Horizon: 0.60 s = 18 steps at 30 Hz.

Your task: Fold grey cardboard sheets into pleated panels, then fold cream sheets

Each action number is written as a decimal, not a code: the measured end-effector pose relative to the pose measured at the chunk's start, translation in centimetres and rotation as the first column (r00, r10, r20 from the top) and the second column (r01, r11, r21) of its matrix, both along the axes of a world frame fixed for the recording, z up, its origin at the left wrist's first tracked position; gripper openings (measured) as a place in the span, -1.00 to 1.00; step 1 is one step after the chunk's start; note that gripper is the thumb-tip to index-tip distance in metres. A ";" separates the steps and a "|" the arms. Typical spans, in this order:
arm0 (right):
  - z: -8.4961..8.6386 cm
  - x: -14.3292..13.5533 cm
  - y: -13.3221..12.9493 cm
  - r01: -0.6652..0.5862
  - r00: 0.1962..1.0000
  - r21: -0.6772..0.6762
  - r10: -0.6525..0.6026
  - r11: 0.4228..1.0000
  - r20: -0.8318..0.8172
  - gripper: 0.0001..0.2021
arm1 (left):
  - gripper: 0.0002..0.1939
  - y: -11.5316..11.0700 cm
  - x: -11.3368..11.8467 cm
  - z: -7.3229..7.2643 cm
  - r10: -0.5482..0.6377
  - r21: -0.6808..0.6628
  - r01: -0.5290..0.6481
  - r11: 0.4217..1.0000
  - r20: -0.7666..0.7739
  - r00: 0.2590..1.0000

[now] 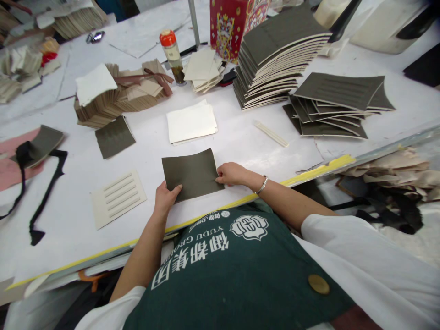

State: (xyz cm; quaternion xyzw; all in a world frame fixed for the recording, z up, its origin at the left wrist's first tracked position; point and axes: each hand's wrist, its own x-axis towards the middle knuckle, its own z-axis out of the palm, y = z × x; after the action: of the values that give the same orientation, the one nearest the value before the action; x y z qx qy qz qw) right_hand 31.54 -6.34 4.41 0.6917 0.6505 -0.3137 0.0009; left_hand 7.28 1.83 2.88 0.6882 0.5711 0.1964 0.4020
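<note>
A dark olive-grey rectangular sheet [190, 176] is held near the table's front edge, its far edge slightly curved. My left hand [166, 196] grips its near left corner, thumb on top and the other fingers hidden beneath. At the right edge my right hand [231, 174] pinches the same sheet between thumb and fingers. To the left lies a cream panel [119, 199] with several raised parallel strips. Just beyond the sheet sits a small pile of white sheets [191, 122]. A separate dark piece [115, 137] rests further left.
Stacked dark boards [275, 50] and a lower pile of dark panels [340, 103] stand at right. A cream stick [271, 134] lies nearer. Bundled tan pieces [99, 107], a red-capped bottle [172, 57] and a red box [228, 27] are at the back. Black straps [48, 192] lie left.
</note>
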 end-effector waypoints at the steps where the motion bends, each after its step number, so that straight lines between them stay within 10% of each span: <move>1: 0.0 0.0 0.0 0.000 1.000 -0.001 0.000 1.000 0.001 -0.78 | -0.58 0.0 0.0 0.0 -0.003 0.000 0.003 1.000 -0.001 1.000; 12: 0.2 0.0 0.0 -0.004 1.000 -0.013 0.004 1.000 -0.011 -0.79 | -0.57 0.0 -0.1 -0.2 -0.018 0.014 0.018 1.000 -0.003 1.000; 18: -0.1 -0.2 -0.2 0.014 1.000 -0.022 -0.014 1.000 -0.015 -0.77 | -0.66 0.7 -2.1 0.2 -0.217 0.008 0.218 0.976 -0.078 0.973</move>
State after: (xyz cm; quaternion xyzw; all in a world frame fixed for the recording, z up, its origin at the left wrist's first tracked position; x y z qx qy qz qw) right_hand 31.34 -6.57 4.28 0.6939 0.6421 -0.3259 0.0015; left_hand 5.23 2.52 3.12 0.7570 0.5058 0.1292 0.3930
